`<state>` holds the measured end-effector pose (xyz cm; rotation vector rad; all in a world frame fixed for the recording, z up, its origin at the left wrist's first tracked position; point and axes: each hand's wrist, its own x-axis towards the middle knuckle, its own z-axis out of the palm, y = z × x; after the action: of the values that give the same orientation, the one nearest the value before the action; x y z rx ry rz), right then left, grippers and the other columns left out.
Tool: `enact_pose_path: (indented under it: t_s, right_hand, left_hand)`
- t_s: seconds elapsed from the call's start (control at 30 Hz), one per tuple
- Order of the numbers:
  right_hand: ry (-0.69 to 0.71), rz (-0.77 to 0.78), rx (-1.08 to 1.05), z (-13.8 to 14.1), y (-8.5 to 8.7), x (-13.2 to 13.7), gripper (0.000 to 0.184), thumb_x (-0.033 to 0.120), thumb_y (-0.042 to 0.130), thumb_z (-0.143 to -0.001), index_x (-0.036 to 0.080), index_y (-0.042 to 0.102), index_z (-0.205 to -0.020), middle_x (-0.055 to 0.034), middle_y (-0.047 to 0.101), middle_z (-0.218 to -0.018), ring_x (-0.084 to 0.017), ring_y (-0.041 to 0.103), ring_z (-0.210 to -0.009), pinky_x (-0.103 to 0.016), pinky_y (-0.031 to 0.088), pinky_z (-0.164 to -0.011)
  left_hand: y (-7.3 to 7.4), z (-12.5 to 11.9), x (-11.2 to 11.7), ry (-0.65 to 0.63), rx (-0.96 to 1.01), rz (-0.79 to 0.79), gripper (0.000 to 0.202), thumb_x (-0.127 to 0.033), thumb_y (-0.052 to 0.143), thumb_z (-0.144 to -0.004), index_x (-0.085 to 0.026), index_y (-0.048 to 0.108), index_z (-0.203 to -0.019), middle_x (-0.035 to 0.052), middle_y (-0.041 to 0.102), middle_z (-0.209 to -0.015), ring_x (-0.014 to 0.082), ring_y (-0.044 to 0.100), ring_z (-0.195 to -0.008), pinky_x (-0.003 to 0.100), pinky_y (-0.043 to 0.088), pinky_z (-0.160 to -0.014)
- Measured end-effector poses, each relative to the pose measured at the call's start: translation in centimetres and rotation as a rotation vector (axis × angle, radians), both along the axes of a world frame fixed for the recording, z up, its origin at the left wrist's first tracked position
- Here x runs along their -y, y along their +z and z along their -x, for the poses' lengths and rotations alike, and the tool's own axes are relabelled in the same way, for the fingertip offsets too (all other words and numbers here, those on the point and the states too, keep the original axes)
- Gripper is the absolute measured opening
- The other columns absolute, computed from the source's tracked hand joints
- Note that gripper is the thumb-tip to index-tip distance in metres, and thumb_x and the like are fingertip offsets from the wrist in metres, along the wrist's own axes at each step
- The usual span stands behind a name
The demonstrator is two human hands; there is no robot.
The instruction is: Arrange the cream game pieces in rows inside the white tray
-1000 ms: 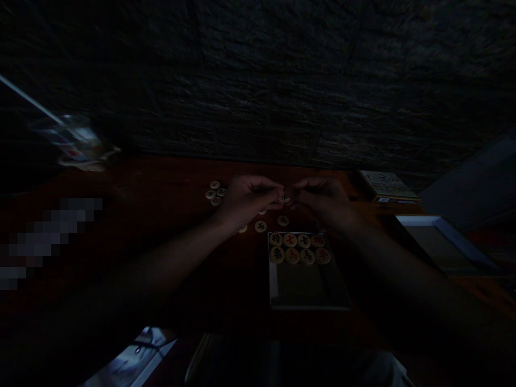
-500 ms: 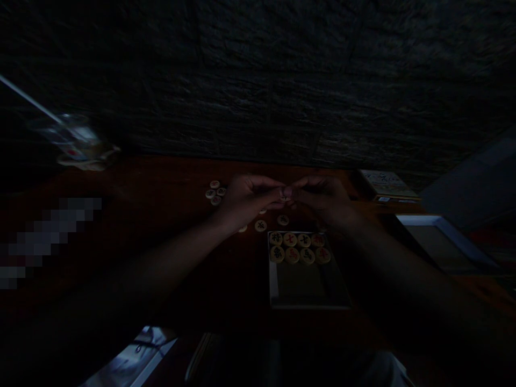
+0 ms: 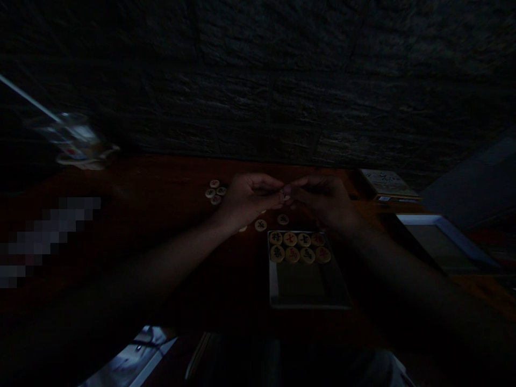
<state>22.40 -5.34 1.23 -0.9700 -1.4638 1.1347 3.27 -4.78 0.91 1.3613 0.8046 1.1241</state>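
Note:
The scene is very dark. My left hand and my right hand meet above the table, fingertips pinched together on one small round game piece. Just below them a shallow white box holds two rows of round pale pieces marked in red and black at its far end. Loose pieces lie on the brown table under my hands, and a small cluster of pieces sits left of my left hand.
A dark stone wall rises behind the table. A clear plastic container stands at the far left. A printed box lid and an open white box lie at the right. Paper shows at the near edge.
The piece between my fingertips has turned; its marked face showed a second ago and is now hidden. Both hands stay nearly still.

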Motion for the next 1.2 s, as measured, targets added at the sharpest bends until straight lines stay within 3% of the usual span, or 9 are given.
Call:
enact_pose_path:
  t_s: [0.33,0.6,0.8,1.03,1.2]
  right_hand:
    - [-0.015,-0.012,0.025,-0.14,0.39,0.06,0.035,0.043,0.098,-0.062,0.018,0.081,-0.080,-0.0036,0.078,-0.072,-0.015,0.068,-0.062,-0.027,0.055,-0.060]
    - [0.041,0.001,-0.007,-0.40,0.27,0.01,0.028,0.036,0.096,-0.066,0.025,0.085,-0.089,-0.0023,0.081,-0.085,-0.018,0.074,-0.076,-0.033,0.060,-0.078]
    - [0.004,-0.032,0.064,-0.36,0.23,0.01,0.025,0.045,0.090,-0.075,0.026,0.086,-0.091,-0.0034,0.080,-0.080,-0.016,0.070,-0.067,-0.031,0.059,-0.067]
    - [-0.007,-0.055,0.082,-0.23,0.24,0.12,0.038,0.051,0.094,-0.066,0.019,0.086,-0.086,-0.0050,0.080,-0.075,-0.015,0.068,-0.062,-0.026,0.055,-0.060]
    - [-0.054,-0.057,0.088,-0.17,0.13,0.18,0.040,0.049,0.096,-0.063,0.017,0.084,-0.085,-0.0057,0.079,-0.076,-0.015,0.068,-0.063,-0.025,0.053,-0.059]
  left_hand:
    - [-0.33,0.01,-0.33,-0.026,0.024,-0.009,0.036,-0.026,0.093,-0.066,-0.015,0.081,-0.098,0.0095,0.083,-0.095,0.0229,0.080,-0.087,0.038,0.064,-0.088]
    - [-0.08,0.31,-0.19,0.058,0.008,0.008,0.036,-0.030,0.095,-0.067,-0.017,0.082,-0.098,0.0088,0.083,-0.093,0.0213,0.080,-0.083,0.035,0.065,-0.083]
    - [0.13,0.20,-0.16,0.066,-0.043,-0.028,0.031,-0.024,0.093,-0.067,-0.016,0.082,-0.095,0.0090,0.083,-0.093,0.0218,0.079,-0.084,0.035,0.064,-0.082]
    - [0.52,0.04,0.12,0.068,-0.051,-0.006,0.038,-0.026,0.097,-0.060,-0.017,0.084,-0.094,0.0087,0.083,-0.092,0.0229,0.079,-0.085,0.033,0.064,-0.079]
    - [0.40,0.02,0.19,0.054,-0.053,-0.017,0.035,-0.027,0.094,-0.066,-0.019,0.085,-0.099,0.0083,0.083,-0.097,0.0217,0.078,-0.088,0.031,0.062,-0.081]
